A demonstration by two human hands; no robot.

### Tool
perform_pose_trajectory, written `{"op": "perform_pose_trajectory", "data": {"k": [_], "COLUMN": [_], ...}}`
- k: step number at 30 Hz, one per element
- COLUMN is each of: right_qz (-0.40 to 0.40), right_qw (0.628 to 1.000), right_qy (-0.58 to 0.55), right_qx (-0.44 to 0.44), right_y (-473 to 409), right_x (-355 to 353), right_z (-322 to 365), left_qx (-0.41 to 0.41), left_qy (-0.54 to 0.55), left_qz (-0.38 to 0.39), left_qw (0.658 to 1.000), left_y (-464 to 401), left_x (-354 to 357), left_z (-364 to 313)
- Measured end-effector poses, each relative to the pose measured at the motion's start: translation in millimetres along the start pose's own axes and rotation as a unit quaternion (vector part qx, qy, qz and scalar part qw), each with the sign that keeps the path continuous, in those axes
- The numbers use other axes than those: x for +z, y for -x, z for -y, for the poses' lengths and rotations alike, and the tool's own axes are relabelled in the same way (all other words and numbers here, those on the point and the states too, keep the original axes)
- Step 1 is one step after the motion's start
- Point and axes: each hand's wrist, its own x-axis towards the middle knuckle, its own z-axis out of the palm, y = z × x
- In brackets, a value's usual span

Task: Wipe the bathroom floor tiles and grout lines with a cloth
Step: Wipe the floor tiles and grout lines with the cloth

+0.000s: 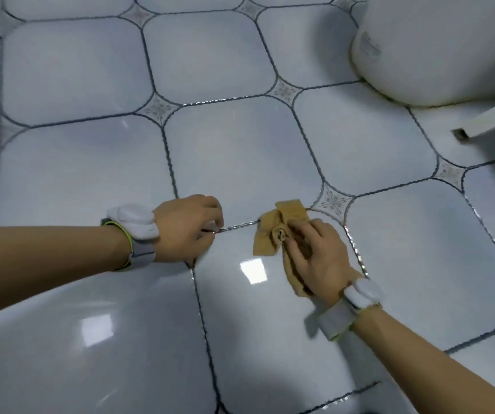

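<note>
Wiping the grout line with the cloth

Our right hand (pixel 319 258) presses the bunched cloth (pixel 282 231) flat-fingered onto the grout line (pixel 240 226); we should rub along the groove, not across (left hand (pixel 188 227) curled, knuckles braced on the tile (pixel 234 150), apparently empty).

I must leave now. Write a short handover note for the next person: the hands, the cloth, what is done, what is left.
Right hand: presses the tan cloth flat on the floor, fingers straight, at the grout line between the hands.
Left hand: fingers curled, resting on the same grout line; whether it holds something small cannot be told.
Done: cannot be judged; the tiles shine.
Left: presumably the other grout lines, also near the toilet base.
</note>
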Motion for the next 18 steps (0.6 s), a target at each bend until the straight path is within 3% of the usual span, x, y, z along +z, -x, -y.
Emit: {"op": "perform_pose_trajectory", "data": {"k": [4, 7, 9, 11, 14, 16, 18], "right_qz": [0.103, 0.216, 0.260, 0.219, 0.102, 0.066, 0.065], "right_qw": [0.976, 0.901, 0.859, 0.886, 0.953, 0.971, 0.969], "right_qy": [-0.094, -0.128, -0.134, -0.129, -0.110, -0.094, -0.098], "right_qx": [-0.166, -0.355, -0.420, -0.389, -0.264, -0.211, -0.217], "right_y": [35.0, 75.6, 66.3, 21.9, -70.3, -111.7, -115.8], "right_x": [42.8, 62.1, 66.6, 77.3, 107.1, 124.5, 135.8], "right_z": [93.3, 142.0, 142.6, 137.0, 150.0, 169.2, 189.3], "left_qx": [-0.111, -0.161, -0.197, -0.230, -0.303, -0.371, -0.444], "left_qy": [0.051, 0.074, 0.086, 0.101, 0.110, 0.118, 0.121], "left_qz": [-0.069, -0.116, -0.146, -0.173, -0.207, -0.227, -0.238], "left_qw": [0.990, 0.977, 0.966, 0.952, 0.924, 0.893, 0.855], "left_y": [46.8, 77.9, 101.0, 127.7, 179.4, 208.7, 231.4], "left_x": [6.6, 16.2, 21.0, 24.0, 29.9, 36.1, 43.4], "left_z": [27.7, 37.8, 40.9, 45.9, 57.4, 63.8, 66.1]}}
